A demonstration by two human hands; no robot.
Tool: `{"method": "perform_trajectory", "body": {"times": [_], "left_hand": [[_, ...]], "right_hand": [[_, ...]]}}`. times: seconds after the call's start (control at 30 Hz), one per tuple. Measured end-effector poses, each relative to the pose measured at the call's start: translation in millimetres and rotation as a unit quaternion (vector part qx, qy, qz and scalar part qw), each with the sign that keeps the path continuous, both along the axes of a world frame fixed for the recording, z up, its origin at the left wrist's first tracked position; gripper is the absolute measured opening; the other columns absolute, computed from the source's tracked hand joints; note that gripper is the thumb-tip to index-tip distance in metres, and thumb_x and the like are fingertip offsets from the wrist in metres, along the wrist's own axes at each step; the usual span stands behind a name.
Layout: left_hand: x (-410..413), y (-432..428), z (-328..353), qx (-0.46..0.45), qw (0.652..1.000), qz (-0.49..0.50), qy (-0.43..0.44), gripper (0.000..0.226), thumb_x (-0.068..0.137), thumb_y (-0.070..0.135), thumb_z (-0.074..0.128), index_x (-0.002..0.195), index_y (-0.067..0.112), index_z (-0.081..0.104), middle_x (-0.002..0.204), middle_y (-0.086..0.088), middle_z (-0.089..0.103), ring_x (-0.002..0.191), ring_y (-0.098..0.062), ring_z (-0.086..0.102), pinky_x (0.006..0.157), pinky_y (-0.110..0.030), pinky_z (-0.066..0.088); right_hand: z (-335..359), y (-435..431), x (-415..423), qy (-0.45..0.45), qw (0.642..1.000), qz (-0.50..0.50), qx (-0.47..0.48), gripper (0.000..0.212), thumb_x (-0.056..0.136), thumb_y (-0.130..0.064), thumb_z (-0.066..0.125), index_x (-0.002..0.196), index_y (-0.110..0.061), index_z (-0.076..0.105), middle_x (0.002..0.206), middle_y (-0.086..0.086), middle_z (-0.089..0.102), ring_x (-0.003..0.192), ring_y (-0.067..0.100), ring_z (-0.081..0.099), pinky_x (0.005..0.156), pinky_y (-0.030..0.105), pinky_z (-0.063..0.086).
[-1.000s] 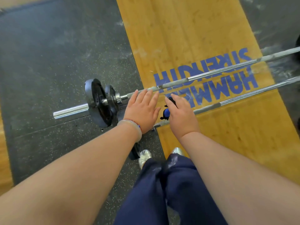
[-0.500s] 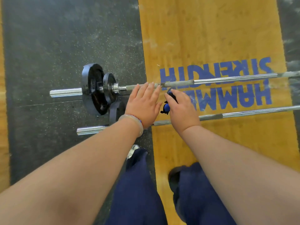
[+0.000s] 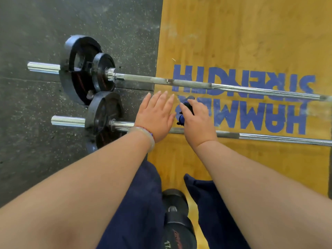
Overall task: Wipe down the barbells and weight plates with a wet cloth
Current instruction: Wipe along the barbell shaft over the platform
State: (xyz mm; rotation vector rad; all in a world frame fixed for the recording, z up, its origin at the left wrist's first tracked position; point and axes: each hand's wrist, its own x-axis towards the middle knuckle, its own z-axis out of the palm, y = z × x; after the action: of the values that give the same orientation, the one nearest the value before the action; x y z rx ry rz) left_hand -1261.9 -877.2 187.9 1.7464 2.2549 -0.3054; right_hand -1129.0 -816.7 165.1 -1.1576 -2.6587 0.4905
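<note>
Chromed steel, two items. Far long steel barbell (image 3: 179,83): lies across the seam between black speckled rubber floor (image 3: 36,24) and yellow wooden platform with blue lettering (image 3: 233,33); carries a large black weight plate (image 3: 79,69) and a smaller black plate (image 3: 103,71) on its left sleeve. Near steel barbell (image 3: 260,137): lies roughly parallel, closer to the feet; carries a single black plate (image 3: 106,114), just beside the large one (touching or not, cannot tell).

Left hand (image 3: 156,114): flat, fingers straight and together, holds nothing; wears a pale bangle (image 3: 145,139) at the wrist. Right hand (image 3: 199,123): curls round a small black-and-blue object (image 3: 185,112) (too small to identify). Side by side, nearly touching, between the two bars, wrists over the near shaft.

Change from half a second ago: left fingertips then reaching the far shaft, now short of it; single black plate, then barely showing, now in full view; black dumbbell (image 3: 177,221) now showing between navy trouser legs (image 3: 136,212).

Wet cloth: not in view. Judged: no wiping stroke under way on either bar or any plate; hands apparently shifting towards the near bar; all surfaces seemingly yet to be wiped.
</note>
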Motion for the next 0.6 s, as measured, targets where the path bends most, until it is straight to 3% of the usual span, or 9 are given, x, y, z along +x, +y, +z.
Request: {"method": "perform_trajectory", "body": {"times": [0.1, 0.3, 0.43, 0.6], "left_hand": [[6.2, -1.6, -35.9, 0.008, 1.0, -0.004, 0.017, 0.064, 0.096, 0.044, 0.004, 0.152, 0.018, 0.017, 0.156, -0.004, 0.024, 0.145, -0.021, 0.018, 0.117, -0.04, 0.002], [15.0, -2.0, -107.1, 0.004, 1.0, -0.014, 0.017, 0.059, 0.099, 0.044, 0.012, 0.153, 0.019, 0.007, 0.159, -0.003, 0.015, 0.146, -0.02, 0.009, 0.117, -0.039, -0.003], [19.3, 7.3, -148.3, 0.018, 1.0, -0.012, 0.023, 0.057, 0.102, 0.043, 0.017, 0.153, 0.019, 0.008, 0.159, -0.003, 0.014, 0.146, -0.019, 0.009, 0.117, -0.039, -0.002], [30.8, 19.1, -183.3, 0.056, 0.998, -0.003, 0.017, 0.064, 0.095, 0.044, 0.003, 0.152, 0.019, 0.015, 0.158, -0.004, 0.019, 0.145, -0.02, 0.013, 0.118, -0.038, 0.002]], "right_hand": [[-35.0, -4.5, 3.5, 0.005, 1.0, -0.007, -0.002, 0.062, 0.056, 0.017, 0.08, 0.114, 0.003, 0.064, 0.114, 0.025, 0.06, 0.106, 0.044, 0.059, 0.08, 0.051, 0.053], [-102.3, -4.7, 15.3, 0.03, 0.998, -0.037, 0.028, 0.064, 0.055, 0.016, 0.079, 0.115, -0.001, 0.065, 0.115, 0.022, 0.06, 0.107, 0.04, 0.057, 0.071, 0.046, 0.055], [-140.3, 7.1, 17.7, 0.039, 0.998, -0.038, 0.034, 0.065, 0.058, 0.013, 0.079, 0.12, -0.003, 0.063, 0.119, 0.021, 0.058, 0.111, 0.038, 0.053, 0.074, 0.048, 0.054], [-170.0, 17.5, 17.1, 0.074, 0.994, -0.05, 0.059, 0.057, 0.062, 0.009, 0.08, 0.115, -0.004, 0.065, 0.115, 0.019, 0.06, 0.109, 0.033, 0.049, 0.074, 0.043, 0.055]]}}
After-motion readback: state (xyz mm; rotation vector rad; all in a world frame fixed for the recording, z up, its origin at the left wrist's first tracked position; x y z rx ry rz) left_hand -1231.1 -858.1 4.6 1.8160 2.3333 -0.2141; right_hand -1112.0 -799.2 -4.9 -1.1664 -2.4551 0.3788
